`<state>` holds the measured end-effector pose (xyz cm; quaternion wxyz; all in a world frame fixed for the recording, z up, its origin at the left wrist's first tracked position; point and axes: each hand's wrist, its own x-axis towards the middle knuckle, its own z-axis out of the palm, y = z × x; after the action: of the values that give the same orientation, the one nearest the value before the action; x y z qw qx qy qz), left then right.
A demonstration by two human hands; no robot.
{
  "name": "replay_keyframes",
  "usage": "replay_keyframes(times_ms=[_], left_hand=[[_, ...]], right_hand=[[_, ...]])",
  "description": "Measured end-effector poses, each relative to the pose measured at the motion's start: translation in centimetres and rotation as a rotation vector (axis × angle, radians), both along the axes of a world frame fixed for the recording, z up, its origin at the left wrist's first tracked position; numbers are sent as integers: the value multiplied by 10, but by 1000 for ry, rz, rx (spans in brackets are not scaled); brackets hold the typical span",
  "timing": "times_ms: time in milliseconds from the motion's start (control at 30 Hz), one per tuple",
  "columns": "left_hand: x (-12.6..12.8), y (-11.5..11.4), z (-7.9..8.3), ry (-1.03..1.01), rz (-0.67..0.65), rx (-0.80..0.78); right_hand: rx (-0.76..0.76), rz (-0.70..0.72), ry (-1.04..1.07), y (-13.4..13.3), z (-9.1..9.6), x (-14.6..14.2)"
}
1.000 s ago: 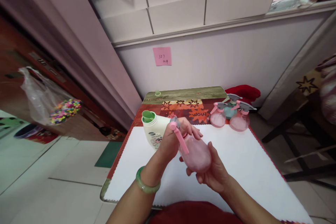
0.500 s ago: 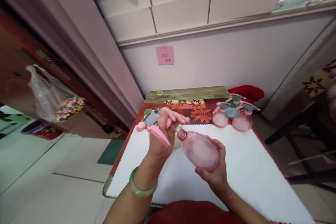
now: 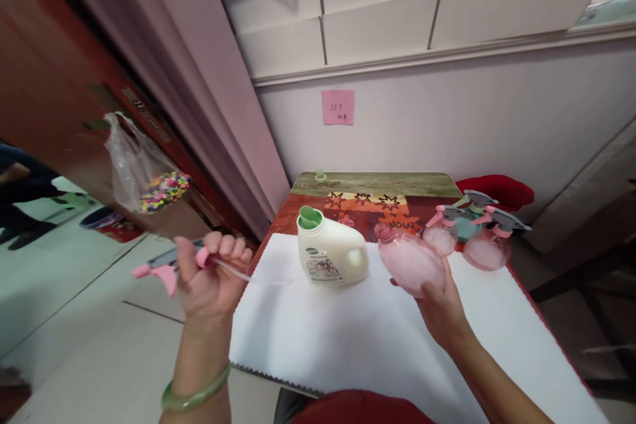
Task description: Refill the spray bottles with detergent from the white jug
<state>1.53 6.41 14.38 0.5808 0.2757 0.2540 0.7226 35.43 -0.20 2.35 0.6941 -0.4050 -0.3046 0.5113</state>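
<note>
My left hand (image 3: 211, 281) is closed around a pink and grey spray nozzle (image 3: 166, 266), held left of the table, its thin clear tube pointing right. My right hand (image 3: 440, 311) grips a pink see-through bottle (image 3: 411, 260) with a bare, uncapped neck, tilted to the left above the table. Between the two hands a cream jug (image 3: 335, 248) with a handle and a printed label stands upright. Its mouth shows a green insert (image 3: 309, 216).
Several spray bottles (image 3: 487, 248) with nozzles on stand at the table's right back edge. A white sheet (image 3: 377, 338) covers much of the tabletop. A small green cap (image 3: 320, 176) lies at the far edge. A bag of colourful pieces (image 3: 163, 191) hangs at left; a person's legs (image 3: 24, 199) show beyond.
The nozzle and tube have moved left, away from the bottle's neck. My right hand has shifted right with the bottle. The cream jug, mostly hidden before, is now in plain view.
</note>
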Motion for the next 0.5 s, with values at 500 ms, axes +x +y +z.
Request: replay_keyframes(times_ms=[500], left_hand=[[-5,-8,-213,-153,-160,-469]], right_hand=[[80,149,-215,76,69,-18]])
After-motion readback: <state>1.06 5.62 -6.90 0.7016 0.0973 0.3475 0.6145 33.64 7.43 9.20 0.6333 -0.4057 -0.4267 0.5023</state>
